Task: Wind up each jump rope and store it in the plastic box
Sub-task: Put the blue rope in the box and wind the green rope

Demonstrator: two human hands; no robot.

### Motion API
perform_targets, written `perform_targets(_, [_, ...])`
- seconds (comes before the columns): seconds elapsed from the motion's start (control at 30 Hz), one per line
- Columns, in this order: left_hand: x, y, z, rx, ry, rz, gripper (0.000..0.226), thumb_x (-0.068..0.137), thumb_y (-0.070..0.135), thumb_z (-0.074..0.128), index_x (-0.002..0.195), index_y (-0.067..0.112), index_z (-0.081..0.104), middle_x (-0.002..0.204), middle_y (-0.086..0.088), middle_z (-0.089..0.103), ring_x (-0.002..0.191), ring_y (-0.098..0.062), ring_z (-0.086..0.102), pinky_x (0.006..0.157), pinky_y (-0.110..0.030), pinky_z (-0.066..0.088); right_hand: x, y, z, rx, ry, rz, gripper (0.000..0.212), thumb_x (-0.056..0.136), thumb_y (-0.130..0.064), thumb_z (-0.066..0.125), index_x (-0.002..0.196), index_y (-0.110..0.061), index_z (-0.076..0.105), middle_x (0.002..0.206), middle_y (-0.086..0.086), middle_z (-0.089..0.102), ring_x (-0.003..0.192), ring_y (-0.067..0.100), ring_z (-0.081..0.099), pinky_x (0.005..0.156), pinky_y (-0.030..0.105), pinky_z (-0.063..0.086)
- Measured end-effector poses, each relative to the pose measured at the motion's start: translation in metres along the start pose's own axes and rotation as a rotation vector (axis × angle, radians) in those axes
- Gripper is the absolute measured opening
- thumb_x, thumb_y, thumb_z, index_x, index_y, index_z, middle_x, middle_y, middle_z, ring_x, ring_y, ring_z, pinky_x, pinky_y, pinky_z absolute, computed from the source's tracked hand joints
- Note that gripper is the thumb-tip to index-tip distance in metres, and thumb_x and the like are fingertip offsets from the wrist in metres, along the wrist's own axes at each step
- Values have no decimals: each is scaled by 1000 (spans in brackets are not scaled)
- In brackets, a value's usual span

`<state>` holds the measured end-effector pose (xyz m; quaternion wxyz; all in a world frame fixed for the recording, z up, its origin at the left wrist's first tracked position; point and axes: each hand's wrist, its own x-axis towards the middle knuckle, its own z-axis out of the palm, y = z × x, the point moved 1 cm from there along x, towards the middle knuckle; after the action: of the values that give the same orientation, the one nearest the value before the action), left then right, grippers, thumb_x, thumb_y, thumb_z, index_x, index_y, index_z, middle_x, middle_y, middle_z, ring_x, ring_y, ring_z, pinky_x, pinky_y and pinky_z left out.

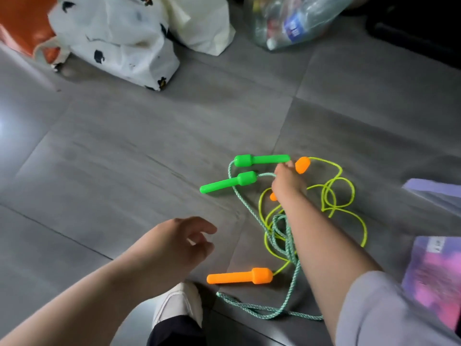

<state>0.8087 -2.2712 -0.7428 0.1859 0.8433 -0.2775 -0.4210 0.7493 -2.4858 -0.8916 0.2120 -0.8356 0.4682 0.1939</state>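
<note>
Two jump ropes lie tangled on the grey tiled floor. One has two green handles (260, 160) (228, 182) and a braided teal cord (290, 248). The other has a thin yellow-green cord (349, 193), with one orange handle (239, 276) lying free near my foot. My right hand (287, 182) reaches down and curls over the second orange handle (302, 165), whose two ends stick out on either side of the hand. My left hand (179, 242) hovers above the floor, fingers spread and holding nothing. A translucent purplish plastic box (435, 193) shows at the right edge, partly cut off.
A white bag with black prints (117, 38), an orange bag (22, 23), a cream bag (199, 23) and a clear bag of bottles (294, 18) stand along the far side. My white shoe (178, 304) is below the left hand. A pink-purple item (434, 275) lies at the right.
</note>
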Motion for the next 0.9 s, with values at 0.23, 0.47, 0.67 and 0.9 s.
perform_targets(0.23, [6,-14,-15,-42,61,-49,20,84,26,56,101,35,60,75,20,55,80,-6,57,61,2,35,32,-11,19,-161,-52,-64,55,90,0,33,141,-14,18,145,14,30,129,34,38,104,42,32])
perform_targets(0.47, [0,-18,-20,-28,71,-44,23,85,27,55,105,35,60,73,22,55,83,-5,60,63,0,36,17,-24,27,-227,-55,-67,34,92,-1,35,123,-4,48,131,17,51,122,34,48,96,42,40])
perform_targets(0.67, [-5,-1,-15,-35,44,-4,26,86,22,53,110,28,61,101,4,65,100,-13,60,65,-17,37,-21,-14,-2,6,-64,-125,30,89,-16,46,117,-7,52,123,17,57,115,36,51,91,38,41])
perform_targets(0.9, [-13,22,-2,-254,-62,13,25,88,17,51,65,25,56,70,7,62,44,5,54,54,-13,44,-103,-8,-45,450,-63,-165,18,86,-20,54,70,-15,46,75,12,53,80,24,47,68,31,32])
